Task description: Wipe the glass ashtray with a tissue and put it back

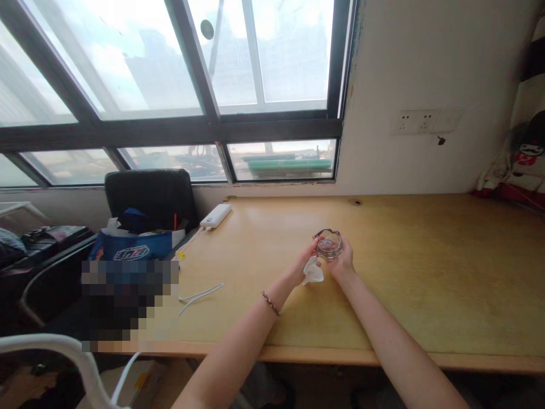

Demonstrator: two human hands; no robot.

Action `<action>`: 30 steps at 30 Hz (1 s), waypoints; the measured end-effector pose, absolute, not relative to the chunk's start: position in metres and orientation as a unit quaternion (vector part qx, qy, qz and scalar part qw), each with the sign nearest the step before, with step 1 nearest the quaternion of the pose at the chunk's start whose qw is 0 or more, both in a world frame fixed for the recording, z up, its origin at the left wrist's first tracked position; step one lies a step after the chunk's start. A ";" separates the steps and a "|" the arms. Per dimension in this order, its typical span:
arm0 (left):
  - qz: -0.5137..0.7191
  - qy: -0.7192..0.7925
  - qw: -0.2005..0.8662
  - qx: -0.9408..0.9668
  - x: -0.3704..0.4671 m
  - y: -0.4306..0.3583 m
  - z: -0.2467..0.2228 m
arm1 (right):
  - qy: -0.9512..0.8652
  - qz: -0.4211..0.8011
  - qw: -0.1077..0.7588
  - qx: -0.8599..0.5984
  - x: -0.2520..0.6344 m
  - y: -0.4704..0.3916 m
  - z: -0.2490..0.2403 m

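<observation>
Dish [330,254], apparently glass, is over the middle of the surface [426,272]; whether it touches down, I cannot tell. The left hand [305,262] has its grip closed on one side, with a tissue [314,272] bunched in it too; the right hand [344,262] curls its grip around the other. Smooth walls could slip if either grip slackens, likelier where the tissue crowds the fingers, and a drop onto the surface might chip the rim.

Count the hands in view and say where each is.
2: the left hand on the left side of the clear glass dish, with a white tissue or cloth; the right hand on the dish's right side.
</observation>
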State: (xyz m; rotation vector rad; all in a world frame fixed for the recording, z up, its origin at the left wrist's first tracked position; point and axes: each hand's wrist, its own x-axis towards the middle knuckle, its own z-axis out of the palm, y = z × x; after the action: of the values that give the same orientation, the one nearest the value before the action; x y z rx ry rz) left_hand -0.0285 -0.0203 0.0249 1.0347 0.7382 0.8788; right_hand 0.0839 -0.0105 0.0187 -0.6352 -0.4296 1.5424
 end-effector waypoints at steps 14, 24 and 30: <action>0.571 0.346 0.693 0.271 -0.040 -0.003 0.012 | -0.639 0.144 0.550 -0.517 0.080 -0.031 0.029; 0.489 0.223 0.796 0.278 -0.046 -0.002 0.011 | -0.733 0.036 0.420 -0.534 0.070 -0.036 0.023; 0.475 0.267 0.788 0.287 -0.057 0.006 0.005 | -0.701 -0.001 0.419 -0.577 0.095 -0.014 0.015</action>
State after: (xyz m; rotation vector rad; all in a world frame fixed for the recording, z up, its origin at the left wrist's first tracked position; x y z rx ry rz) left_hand -0.0571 0.0063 0.0049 0.6173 0.5745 1.0224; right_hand 0.0949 -0.0144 0.0152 -1.4467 -1.7588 -0.0034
